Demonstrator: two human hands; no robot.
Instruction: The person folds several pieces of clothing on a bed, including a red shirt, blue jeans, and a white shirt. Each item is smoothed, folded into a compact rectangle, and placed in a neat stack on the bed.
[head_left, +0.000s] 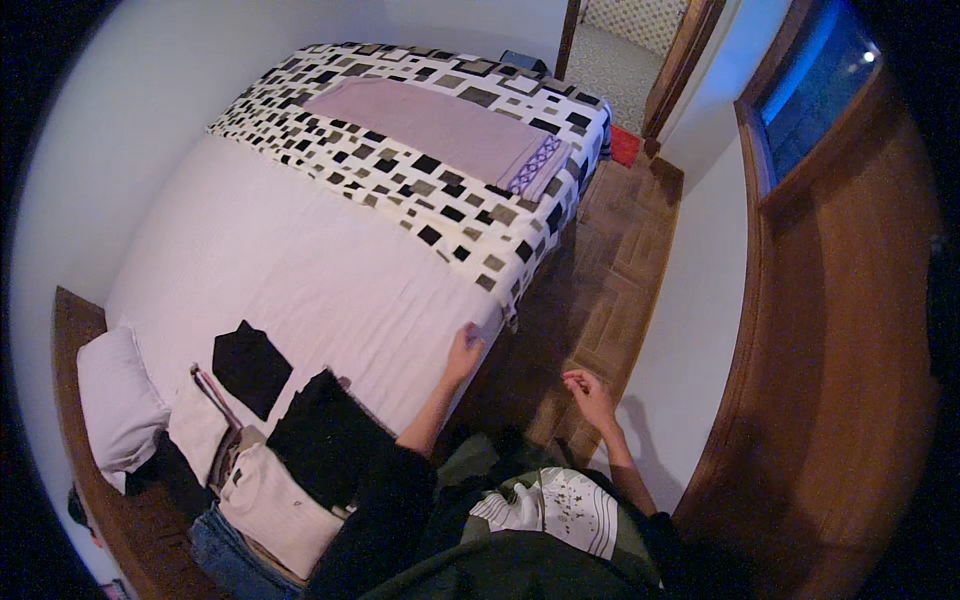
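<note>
My left hand [464, 352] hangs over the right edge of the bed, beside the pale pink sheet [320, 250]. Its fingers are smeared, and I see nothing in it. Farther right, my right hand [590, 394] is held above the floor with loosely bent fingers, slightly apart, and no object in them. Nearest my left forearm lies a black folded garment [325, 435] on the bed. A smaller black folded cloth [252, 368] rests beyond it. A light pink folded shirt [278, 508] lies on a stack with blue jeans [225, 555].
A mauve towel [430, 125] with a purple patterned band lies on the checkered blanket [450, 215] at the bed's far end. A white pillow [122, 400] leans by the wooden headboard [80, 310]. Wooden floor [610, 250] runs between bed and wall, toward a doorway [625, 60].
</note>
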